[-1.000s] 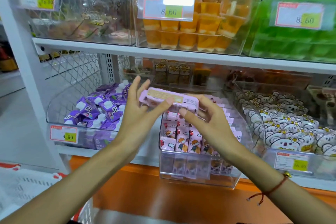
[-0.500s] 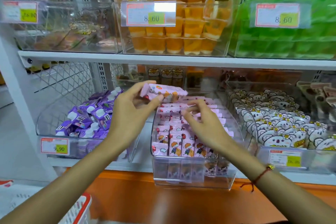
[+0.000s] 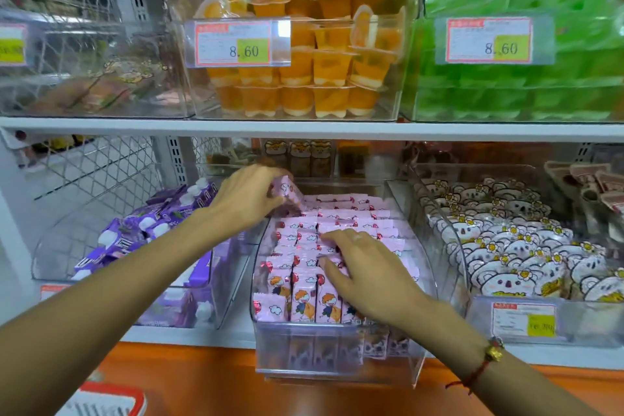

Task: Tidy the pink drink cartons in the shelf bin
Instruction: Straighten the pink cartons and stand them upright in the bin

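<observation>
1. Pink drink cartons [image 3: 324, 236] fill a clear shelf bin [image 3: 337, 351] on the lower shelf, packed upright in rows, front row showing cartoon prints.
2. Left hand [image 3: 246, 199] sits at the bin's back left corner, grip clamped on one pink carton [image 3: 287, 191], fingers curled over its top; that carton is tilted, raised above the rows.
3. Right hand [image 3: 368, 272] lies on the carton tops mid-bin, grip apart, fingers spread and fairly straight, tips touching cartons in the middle rows.
4. Red string bracelet [image 3: 486, 361] with a gold bead on the right wrist.
5. Clear bin juts forward past the shelf edge, over an orange ledge [image 3: 189, 378] below.
6. Purple pouches [image 3: 148, 233] with white caps in the clear bin just left, jumbled.
7. White bear-face packs [image 3: 526, 257] with yellow flowers in the bin just right, yellow price tag [image 3: 523, 319] on its front.
8. Upper shelf [image 3: 304, 130]: orange jelly cups [image 3: 314, 67] stacked in a clear bin, tag reading 8.60 [image 3: 236, 42]; green packs [image 3: 520, 84] to the right, another 8.60 tag [image 3: 489, 40].
9. Upper left bin contents blurred, cannot tell what.
10. Red-and-white basket edge [image 3: 108, 398] at bottom left, partly cut off.
</observation>
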### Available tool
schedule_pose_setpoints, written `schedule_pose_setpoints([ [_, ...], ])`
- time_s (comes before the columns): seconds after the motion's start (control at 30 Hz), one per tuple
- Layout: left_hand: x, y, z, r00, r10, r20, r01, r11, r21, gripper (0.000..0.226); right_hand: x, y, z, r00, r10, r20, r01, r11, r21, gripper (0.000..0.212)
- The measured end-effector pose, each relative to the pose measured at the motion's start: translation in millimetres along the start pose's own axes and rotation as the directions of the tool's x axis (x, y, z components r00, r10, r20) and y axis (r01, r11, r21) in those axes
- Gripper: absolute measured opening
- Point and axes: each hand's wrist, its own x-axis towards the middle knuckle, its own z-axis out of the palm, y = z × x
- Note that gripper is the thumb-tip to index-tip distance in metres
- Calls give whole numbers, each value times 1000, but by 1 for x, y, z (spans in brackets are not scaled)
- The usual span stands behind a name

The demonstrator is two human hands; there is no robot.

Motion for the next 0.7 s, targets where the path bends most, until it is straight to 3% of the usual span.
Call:
schedule_pose_setpoints([
  [0.1, 18, 5, 3, 998, 6, 61, -11, 996, 88, 41, -1, 1, 0, 1000, -10, -4, 10, 1000, 11, 43],
  [0.23, 29, 5, -2, 997, 30, 77, -35, 998, 56, 49, -3, 1, -1, 1000, -20, -2, 20, 998, 51, 42],
  [0.37, 13, 0, -12, 997, 55, 55, -54, 998, -19, 38, 6, 3, -1, 1000, 2, 1, -2, 998, 65, 39],
  [0.5, -22, -8, -4, 984, 22, -179, -48, 989, -140, 40, 53, 5, 1, 994, 111, 8, -111, 985, 135, 33],
  [0.57, -38, -7, 0, 947, -30, -318, -67, 955, -290, 35, 84, 11, 5, 990, 139, 34, -141, 986, 87, 31],
  [0.7, -54, -11, -4, 861, -167, -480, -127, 843, -522, 34, 126, 15, 24, 969, 129, 213, -138, 990, 33, 33],
])
